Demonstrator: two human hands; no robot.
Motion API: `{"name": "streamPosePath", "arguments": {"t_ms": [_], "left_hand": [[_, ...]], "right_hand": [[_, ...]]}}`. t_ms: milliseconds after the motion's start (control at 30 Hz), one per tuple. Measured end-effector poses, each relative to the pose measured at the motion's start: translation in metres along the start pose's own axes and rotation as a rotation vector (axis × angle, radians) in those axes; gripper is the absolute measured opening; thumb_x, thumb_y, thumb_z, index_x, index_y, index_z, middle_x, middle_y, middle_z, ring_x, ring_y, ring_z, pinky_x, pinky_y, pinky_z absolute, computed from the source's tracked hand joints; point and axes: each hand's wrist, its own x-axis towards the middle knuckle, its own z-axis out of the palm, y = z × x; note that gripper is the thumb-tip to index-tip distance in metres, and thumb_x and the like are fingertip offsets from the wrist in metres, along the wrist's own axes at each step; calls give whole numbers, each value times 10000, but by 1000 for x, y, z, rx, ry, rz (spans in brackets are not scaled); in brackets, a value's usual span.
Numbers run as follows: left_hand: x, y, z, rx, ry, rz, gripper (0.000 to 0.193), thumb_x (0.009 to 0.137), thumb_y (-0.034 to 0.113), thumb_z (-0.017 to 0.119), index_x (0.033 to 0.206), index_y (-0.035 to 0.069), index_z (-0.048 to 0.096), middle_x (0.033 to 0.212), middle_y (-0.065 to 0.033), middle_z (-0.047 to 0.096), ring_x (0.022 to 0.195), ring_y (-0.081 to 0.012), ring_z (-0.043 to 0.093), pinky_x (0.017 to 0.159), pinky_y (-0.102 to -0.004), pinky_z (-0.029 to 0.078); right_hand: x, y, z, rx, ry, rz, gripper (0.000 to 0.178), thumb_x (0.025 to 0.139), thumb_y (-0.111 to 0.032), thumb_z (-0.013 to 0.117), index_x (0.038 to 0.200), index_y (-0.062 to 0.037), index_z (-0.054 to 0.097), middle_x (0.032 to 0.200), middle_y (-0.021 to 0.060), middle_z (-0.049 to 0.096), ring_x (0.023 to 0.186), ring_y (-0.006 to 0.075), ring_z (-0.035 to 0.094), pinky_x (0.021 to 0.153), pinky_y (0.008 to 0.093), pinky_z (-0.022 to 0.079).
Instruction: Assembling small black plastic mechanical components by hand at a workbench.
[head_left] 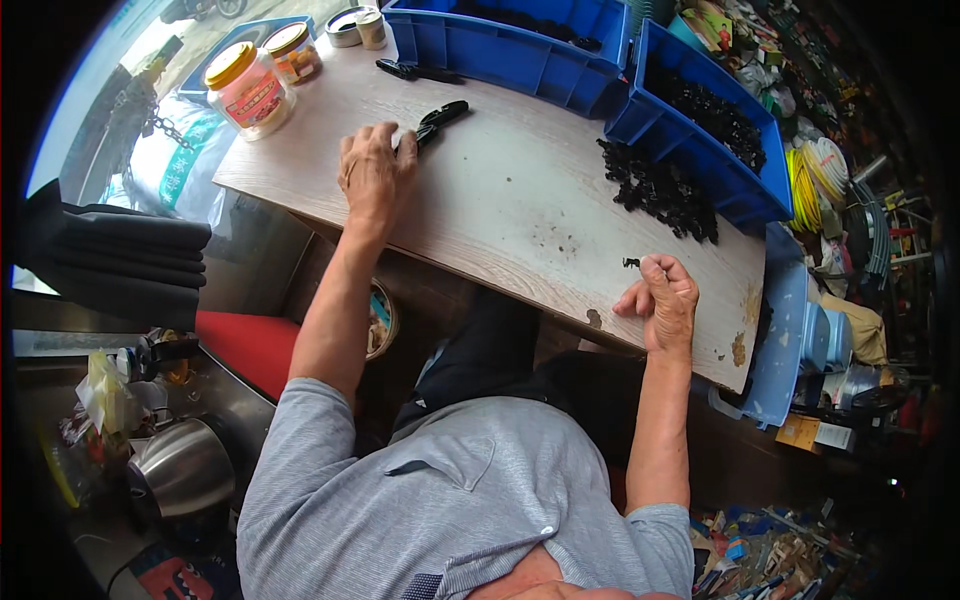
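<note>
My left hand (375, 172) rests over the left part of the table with its fingers curled. Between thumb and fingers it has the near end of a long, black, shiny hand tool (442, 116), whose exact kind I cannot make out. Above the table's front right edge, my right hand (664, 300) pinches a small, black, irregular part (631, 263) at the fingertips. A pile of similar small black parts (660, 190) lies on the table beyond that hand, against a blue bin (690, 160). Another slim black item (420, 72) lies farther back.
A second blue bin (500, 55) with black parts stands along the back edge. Jars with yellow lids (250, 95) and small tins (370, 30) crowd the back left corner. A light blue plastic container (780, 350) adjoins the table's right end. At lower left is a metal kettle (185, 468).
</note>
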Motion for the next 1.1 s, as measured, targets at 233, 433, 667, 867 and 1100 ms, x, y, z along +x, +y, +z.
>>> {"name": "streamPosePath", "arguments": {"t_ms": [233, 433, 667, 867, 1100], "left_hand": [[-17, 25, -7, -116, -197, 120, 188, 842, 222, 708, 963, 80, 685, 874, -119, 668, 856, -286, 629, 767, -408, 501], [-42, 79, -11, -267, -352, 348, 170, 813, 167, 636, 971, 115, 597, 810, -140, 607, 758, -316, 616, 609, -448, 519], [-60, 116, -5, -248, -614, 462, 321, 828, 237, 684, 1071, 45, 600, 869, -159, 617, 798, -335, 630, 710, -436, 514], [-53, 119, -11, -377, -698, 539, 447, 771, 254, 734, 1094, 10, 546, 868, -178, 623, 884, -384, 630, 805, -449, 505], [-51, 113, 7, -300, -602, 586, 326, 785, 182, 715, 1085, 80, 640, 924, -126, 633, 915, -332, 601, 787, -420, 502]], "right_hand": [[0, -1, 0, -6, 11, -25, 220, 887, -228, 742, 946, -52, 624, 500, 17, 494, 463, 165, 592, 435, 343, 550], [-1, -1, 0, 3, 29, -15, 209, 896, -226, 722, 951, -58, 610, 516, 21, 507, 492, 157, 600, 451, 339, 570], [-4, 3, -1, 44, 44, -35, 191, 910, -206, 701, 955, -53, 597, 533, 25, 513, 514, 158, 598, 464, 354, 581], [-5, 5, -4, 60, 49, -57, 214, 905, -204, 711, 976, -46, 585, 535, 24, 515, 520, 158, 595, 463, 357, 580], [-8, 5, -6, 43, 94, -54, 215, 907, -201, 701, 989, -48, 574, 540, 23, 516, 534, 163, 599, 473, 368, 578]]}}
